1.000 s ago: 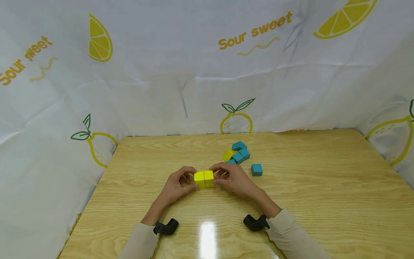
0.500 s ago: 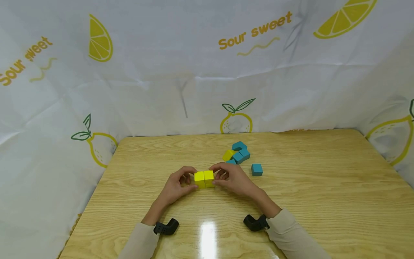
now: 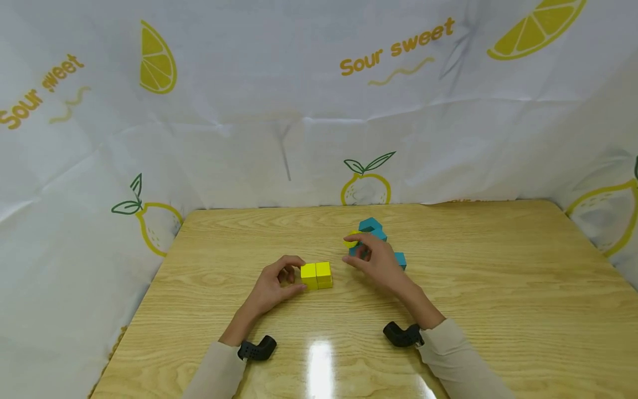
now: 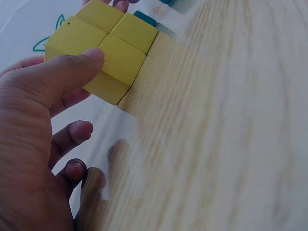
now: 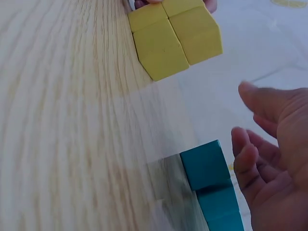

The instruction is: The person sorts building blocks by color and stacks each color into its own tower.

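Observation:
Yellow blocks (image 3: 316, 275) stand pressed together on the table, two wide and two high, their seams plain in the left wrist view. My left hand (image 3: 269, 285) pinches the left side of this stack between thumb and forefinger; the thumb lies on the near face. Over the loose pile my right hand (image 3: 379, 263) hovers with thumb and fingers apart, holding nothing. Partly behind its fingertips is another yellow block (image 3: 351, 243). Blue blocks (image 5: 204, 166) stand beside the right hand in the right wrist view, some of them hidden by it in the head view.
At the back of the pile lies an angular blue block (image 3: 370, 224). Another blue block (image 3: 401, 259) peeks out to the right of the right hand. The wooden table (image 3: 498, 299) meets a white lemon-print cloth (image 3: 249, 155) at its back and sides.
My right hand has let go of the yellow stack and moved right and away from me to the loose blocks. The left hand keeps its pinch, and the stack stays in place.

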The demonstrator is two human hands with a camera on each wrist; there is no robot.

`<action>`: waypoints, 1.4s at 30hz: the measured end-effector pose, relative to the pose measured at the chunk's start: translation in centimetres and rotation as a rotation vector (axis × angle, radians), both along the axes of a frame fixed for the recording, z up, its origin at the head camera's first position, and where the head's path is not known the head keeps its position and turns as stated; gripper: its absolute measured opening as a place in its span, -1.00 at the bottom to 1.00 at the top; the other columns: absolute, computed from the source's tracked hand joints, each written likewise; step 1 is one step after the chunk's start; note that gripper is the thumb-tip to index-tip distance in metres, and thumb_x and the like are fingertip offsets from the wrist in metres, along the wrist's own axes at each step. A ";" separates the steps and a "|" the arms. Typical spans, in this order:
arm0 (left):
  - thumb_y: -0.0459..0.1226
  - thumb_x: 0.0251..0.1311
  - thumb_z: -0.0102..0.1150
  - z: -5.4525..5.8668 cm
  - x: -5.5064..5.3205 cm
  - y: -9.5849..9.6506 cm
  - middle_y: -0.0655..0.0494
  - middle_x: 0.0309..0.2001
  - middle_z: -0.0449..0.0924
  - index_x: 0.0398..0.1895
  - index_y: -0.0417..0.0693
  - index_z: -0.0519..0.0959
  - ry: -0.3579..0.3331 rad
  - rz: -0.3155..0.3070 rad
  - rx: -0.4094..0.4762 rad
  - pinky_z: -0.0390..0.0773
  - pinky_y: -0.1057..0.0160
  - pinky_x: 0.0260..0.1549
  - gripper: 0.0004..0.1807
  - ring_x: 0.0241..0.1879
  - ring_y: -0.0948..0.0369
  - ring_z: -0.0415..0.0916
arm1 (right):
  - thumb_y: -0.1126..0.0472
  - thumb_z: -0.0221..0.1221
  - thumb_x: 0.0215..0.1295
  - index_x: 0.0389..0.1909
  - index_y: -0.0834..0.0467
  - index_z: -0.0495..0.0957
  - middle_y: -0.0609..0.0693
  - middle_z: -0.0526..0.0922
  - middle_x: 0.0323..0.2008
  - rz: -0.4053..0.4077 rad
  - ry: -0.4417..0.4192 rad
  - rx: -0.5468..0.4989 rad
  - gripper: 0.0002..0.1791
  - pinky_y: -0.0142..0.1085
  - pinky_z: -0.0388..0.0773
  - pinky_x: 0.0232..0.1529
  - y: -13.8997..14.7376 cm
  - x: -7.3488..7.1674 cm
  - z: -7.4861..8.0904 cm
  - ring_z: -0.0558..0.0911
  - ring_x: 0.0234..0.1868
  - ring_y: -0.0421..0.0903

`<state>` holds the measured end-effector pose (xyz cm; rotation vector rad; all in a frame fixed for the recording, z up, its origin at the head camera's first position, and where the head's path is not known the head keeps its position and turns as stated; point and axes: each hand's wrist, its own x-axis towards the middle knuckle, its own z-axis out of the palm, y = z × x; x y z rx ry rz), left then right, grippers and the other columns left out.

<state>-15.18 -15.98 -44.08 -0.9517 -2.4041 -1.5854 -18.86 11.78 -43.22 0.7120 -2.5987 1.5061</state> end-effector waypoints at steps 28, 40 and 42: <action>-0.51 -0.02 0.38 -0.1 0.1 0.1 -0.24 -0.42 0.46 -0.01 -0.22 0.48 -0.013 0.003 0.002 0.36 0.02 -0.52 -0.54 -0.46 -0.13 0.36 | 0.13 0.22 0.31 0.27 0.20 0.38 0.01 0.38 -0.68 -0.077 -0.068 0.074 -0.46 -0.27 0.32 -0.65 0.4 -0.2 -0.1 0.32 -0.68 -0.12; -0.52 -0.01 0.37 -0.2 0.0 0.1 -0.23 -0.42 0.46 -0.01 -0.22 0.48 -0.006 -0.001 0.004 0.36 0.03 -0.52 -0.54 -0.46 -0.11 0.36 | 0.21 0.21 0.32 0.21 0.22 0.44 -0.05 0.35 -0.72 -0.005 -0.010 0.105 -0.54 -0.32 0.30 -0.68 -0.9 0.3 -0.2 0.28 -0.73 -0.22; -0.52 -0.01 0.38 -0.1 0.0 0.1 -0.24 -0.41 0.47 -0.01 -0.22 0.48 -0.015 0.003 0.003 0.36 0.02 -0.52 -0.54 -0.46 -0.12 0.36 | 0.21 0.20 0.32 0.22 0.21 0.43 -0.05 0.38 -0.72 0.003 -0.021 0.098 -0.53 -0.32 0.32 -0.68 -1.2 0.4 -0.2 0.32 -0.73 -0.22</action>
